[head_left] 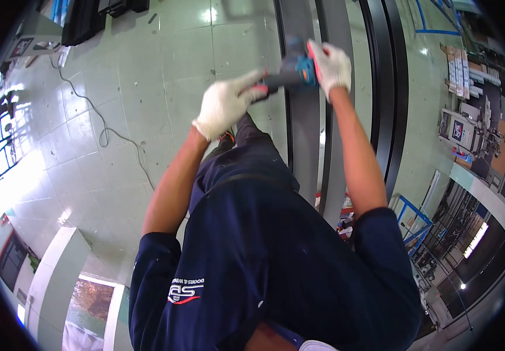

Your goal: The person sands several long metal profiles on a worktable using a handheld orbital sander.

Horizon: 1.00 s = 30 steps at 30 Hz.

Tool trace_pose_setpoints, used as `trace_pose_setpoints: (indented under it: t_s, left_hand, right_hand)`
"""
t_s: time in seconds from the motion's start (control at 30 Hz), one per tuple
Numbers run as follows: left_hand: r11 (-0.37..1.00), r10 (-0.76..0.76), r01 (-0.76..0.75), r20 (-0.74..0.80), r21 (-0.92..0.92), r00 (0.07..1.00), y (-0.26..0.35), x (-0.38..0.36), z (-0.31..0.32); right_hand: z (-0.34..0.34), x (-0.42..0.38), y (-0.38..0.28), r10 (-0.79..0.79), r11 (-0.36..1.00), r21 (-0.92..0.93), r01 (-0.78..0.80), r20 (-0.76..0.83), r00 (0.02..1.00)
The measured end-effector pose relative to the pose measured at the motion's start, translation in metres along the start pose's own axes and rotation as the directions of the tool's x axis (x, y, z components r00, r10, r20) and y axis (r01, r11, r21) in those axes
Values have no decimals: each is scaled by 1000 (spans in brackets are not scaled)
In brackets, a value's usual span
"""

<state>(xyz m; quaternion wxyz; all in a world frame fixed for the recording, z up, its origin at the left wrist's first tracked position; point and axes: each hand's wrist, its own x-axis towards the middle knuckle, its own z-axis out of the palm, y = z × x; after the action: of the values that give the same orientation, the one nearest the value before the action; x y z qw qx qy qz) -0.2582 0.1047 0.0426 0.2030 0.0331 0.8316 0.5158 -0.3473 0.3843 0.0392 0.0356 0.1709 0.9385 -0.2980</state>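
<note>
A teal and black hand-held power tool is over a long dark grey metal profile; motion blurs its outline. My left hand, in a white knit glove with red on the fingers, is closed round the black end of the tool. My right hand, gloved the same way, grips its teal end, with the thumb side against the body. The tool's working head is smeared, and its exact kind does not show.
More long profiles run parallel on the right. A thin cable lies across the tiled floor on the left. Blue frames and a machine stand at the far right. Black bundled pieces are at the upper left.
</note>
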Motion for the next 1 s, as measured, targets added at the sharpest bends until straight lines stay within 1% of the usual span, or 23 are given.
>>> trace_pose_setpoints:
  t_s: [0.03, 0.07, 0.1, 0.17, 0.23, 0.27, 0.33, 0.37, 0.4, 0.5, 0.53, 0.57, 0.6, 0.63, 0.67, 0.7, 0.73, 0.77, 0.8, 0.83, 0.9, 0.97, 1.0]
  left_hand:
    - [997, 50, -51, 27, 51, 998, 4, -14, 2]
    - [979, 204, -204, -29, 1, 979, -14, -27, 16]
    - [963, 257, -255, 8, -84, 966, -19, -39, 21]
    - [978, 204, -192, 192, -79, 960, -21, -59, 22]
    - [986, 168, -152, 307, -74, 937, -20, -69, 21]
    - [982, 187, -176, 322, -63, 928, -20, -69, 19]
    - [978, 206, -204, 278, -37, 938, -21, -64, 15]
    - [975, 219, -221, 260, -21, 941, -21, -58, 14]
    - [966, 255, -259, 185, -2, 949, -18, -50, 11]
    - [974, 221, -226, 99, 33, 970, -14, -7, -4]
    - [985, 173, -173, 53, 4, 984, -1, 21, -17]
    - [993, 119, -119, 2, -28, 993, 8, 47, -28]
    - [987, 159, -159, -64, 7, 985, 3, 70, -32]
    - [980, 200, -195, -123, 47, 972, -2, 91, -35]
    - [984, 173, -162, -152, 79, 973, 1, 109, -40]
    - [985, 150, -131, -179, 113, 972, 9, 127, -48]
    - [984, 130, -101, -206, 146, 970, 15, 145, -54]
    - [978, 161, -123, -237, 166, 958, 18, 160, -59]
    - [976, 161, -113, -270, 186, 949, 16, 176, -61]
    - [973, 164, -104, -303, 204, 939, 16, 186, -62]
    - [980, 123, -69, -304, 184, 945, 20, 194, -65]
    - [983, 91, -43, -269, 177, 959, 24, 194, -66]
    - [983, 76, -34, -232, 180, 970, 24, 186, -65]
  right_hand:
    - [-7, -25, 5, 50, 999, -17, -50, 13, 999]
    - [-10, -47, 18, 67, 998, 3, -67, 7, 998]
    - [-11, -67, 33, 82, 996, 23, -82, 1, 997]
    - [-16, -108, 56, 84, 995, 52, -83, -22, 996]
    - [-17, -138, 77, 94, 995, -38, -97, -69, 993]
    - [-15, -145, 80, 119, 993, 4, -119, -87, 989]
    - [-11, -152, 80, 176, 982, 93, -165, -125, 976]
    - [-9, -145, 78, 152, 986, 83, -142, -132, 980]
    - [-9, -130, 71, 129, 990, 72, -120, -140, 982]
    - [-3, -67, 40, 96, 992, 98, -83, -136, 986]
    - [-1, -13, 17, 62, 996, 70, -54, -117, 991]
    - [2, 16, 4, 41, 992, 122, -28, -103, 994]
    - [8, 52, -3, 45, 995, 95, -37, -90, 995]
    - [12, 81, -15, 4, 992, 124, 8, -92, 996]
    - [17, 113, -24, 32, 990, 142, -22, -70, 997]
    - [20, 141, -34, 7, 990, 138, 4, -80, 997]
    - [25, 168, -42, -85, 990, 104, 96, -106, 991]
    - [28, 189, -55, -66, 995, 72, 76, -123, 990]
    - [21, 198, -84, -103, 987, 110, 118, -135, 985]
    - [17, 207, -97, -66, 986, 148, 70, -36, 997]
    - [22, 223, -106, -121, 990, 60, 127, -98, 988]
    - [20, 218, -106, -94, 994, 51, 97, -68, 993]
    - [25, 220, -94, -159, 987, -21, 158, -61, 985]
